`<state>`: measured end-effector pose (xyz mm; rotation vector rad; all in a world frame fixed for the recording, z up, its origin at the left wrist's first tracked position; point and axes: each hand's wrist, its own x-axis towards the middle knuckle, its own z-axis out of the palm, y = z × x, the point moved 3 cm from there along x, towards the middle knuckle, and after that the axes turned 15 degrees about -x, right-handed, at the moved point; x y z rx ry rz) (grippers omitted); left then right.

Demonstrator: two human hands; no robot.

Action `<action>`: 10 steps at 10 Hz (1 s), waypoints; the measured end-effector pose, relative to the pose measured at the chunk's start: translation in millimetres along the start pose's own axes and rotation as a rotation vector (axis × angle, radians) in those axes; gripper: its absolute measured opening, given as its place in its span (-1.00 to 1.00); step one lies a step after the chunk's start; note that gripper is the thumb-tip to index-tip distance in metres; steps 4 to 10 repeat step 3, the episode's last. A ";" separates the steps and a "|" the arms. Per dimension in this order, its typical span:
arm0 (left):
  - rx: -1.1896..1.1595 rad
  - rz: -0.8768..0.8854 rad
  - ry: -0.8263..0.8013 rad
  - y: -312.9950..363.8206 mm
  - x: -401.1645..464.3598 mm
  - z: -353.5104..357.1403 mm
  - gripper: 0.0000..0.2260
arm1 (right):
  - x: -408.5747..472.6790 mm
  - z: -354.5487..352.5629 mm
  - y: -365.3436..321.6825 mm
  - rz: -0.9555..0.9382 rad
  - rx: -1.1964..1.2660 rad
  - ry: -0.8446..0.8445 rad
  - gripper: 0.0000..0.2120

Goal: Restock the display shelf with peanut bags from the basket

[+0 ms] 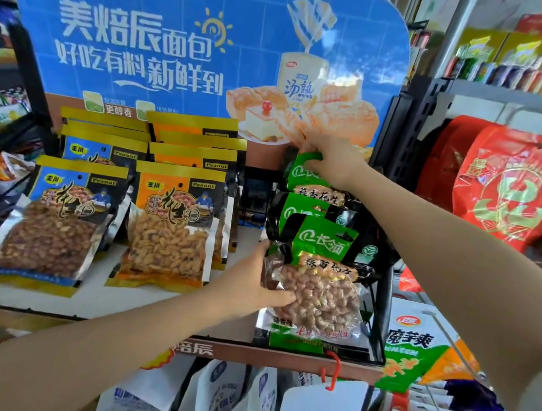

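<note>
On the white display shelf [165,308] stand three rows of peanut bags: blue-labelled bags [61,216] at the left, orange-labelled bags [174,225] in the middle, green-labelled bags at the right. My left hand [257,279] grips the left edge of the front green peanut bag [322,277], thumb on its clear window. My right hand [330,156] pinches the top of the rear green peanut bag [309,182] at the back of that row. The basket is out of view.
A blue bread poster [196,46] backs the shelf. A black metal upright [404,135] borders the green row on the right. Red sacks [515,191] fill the right-hand shelf. Snack packs [415,347] and white bags [209,399] hang below, by a red hook [332,372].
</note>
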<state>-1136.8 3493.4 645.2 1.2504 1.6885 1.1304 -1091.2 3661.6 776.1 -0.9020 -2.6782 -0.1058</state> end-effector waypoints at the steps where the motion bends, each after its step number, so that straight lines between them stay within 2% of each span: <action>1: -0.010 0.002 -0.007 -2.1 -1.3 2.6 -0.23 | -5.1 -0.7 -6.3 -0.021 -0.075 0.018 -0.60; 2: -0.084 -0.030 0.001 -7.1 -4.1 -1.3 -0.27 | -19.0 -8.8 -5.2 0.029 -0.051 0.081 -0.55; 3: -0.111 -0.042 0.066 -6.2 -10.6 -13.0 -0.35 | -25.5 -13.3 -8.6 0.045 0.050 0.137 -0.69; 10: -0.111 -0.042 0.066 -6.2 -10.6 -13.0 -0.35 | -25.5 -13.3 -8.6 0.045 0.050 0.137 -0.69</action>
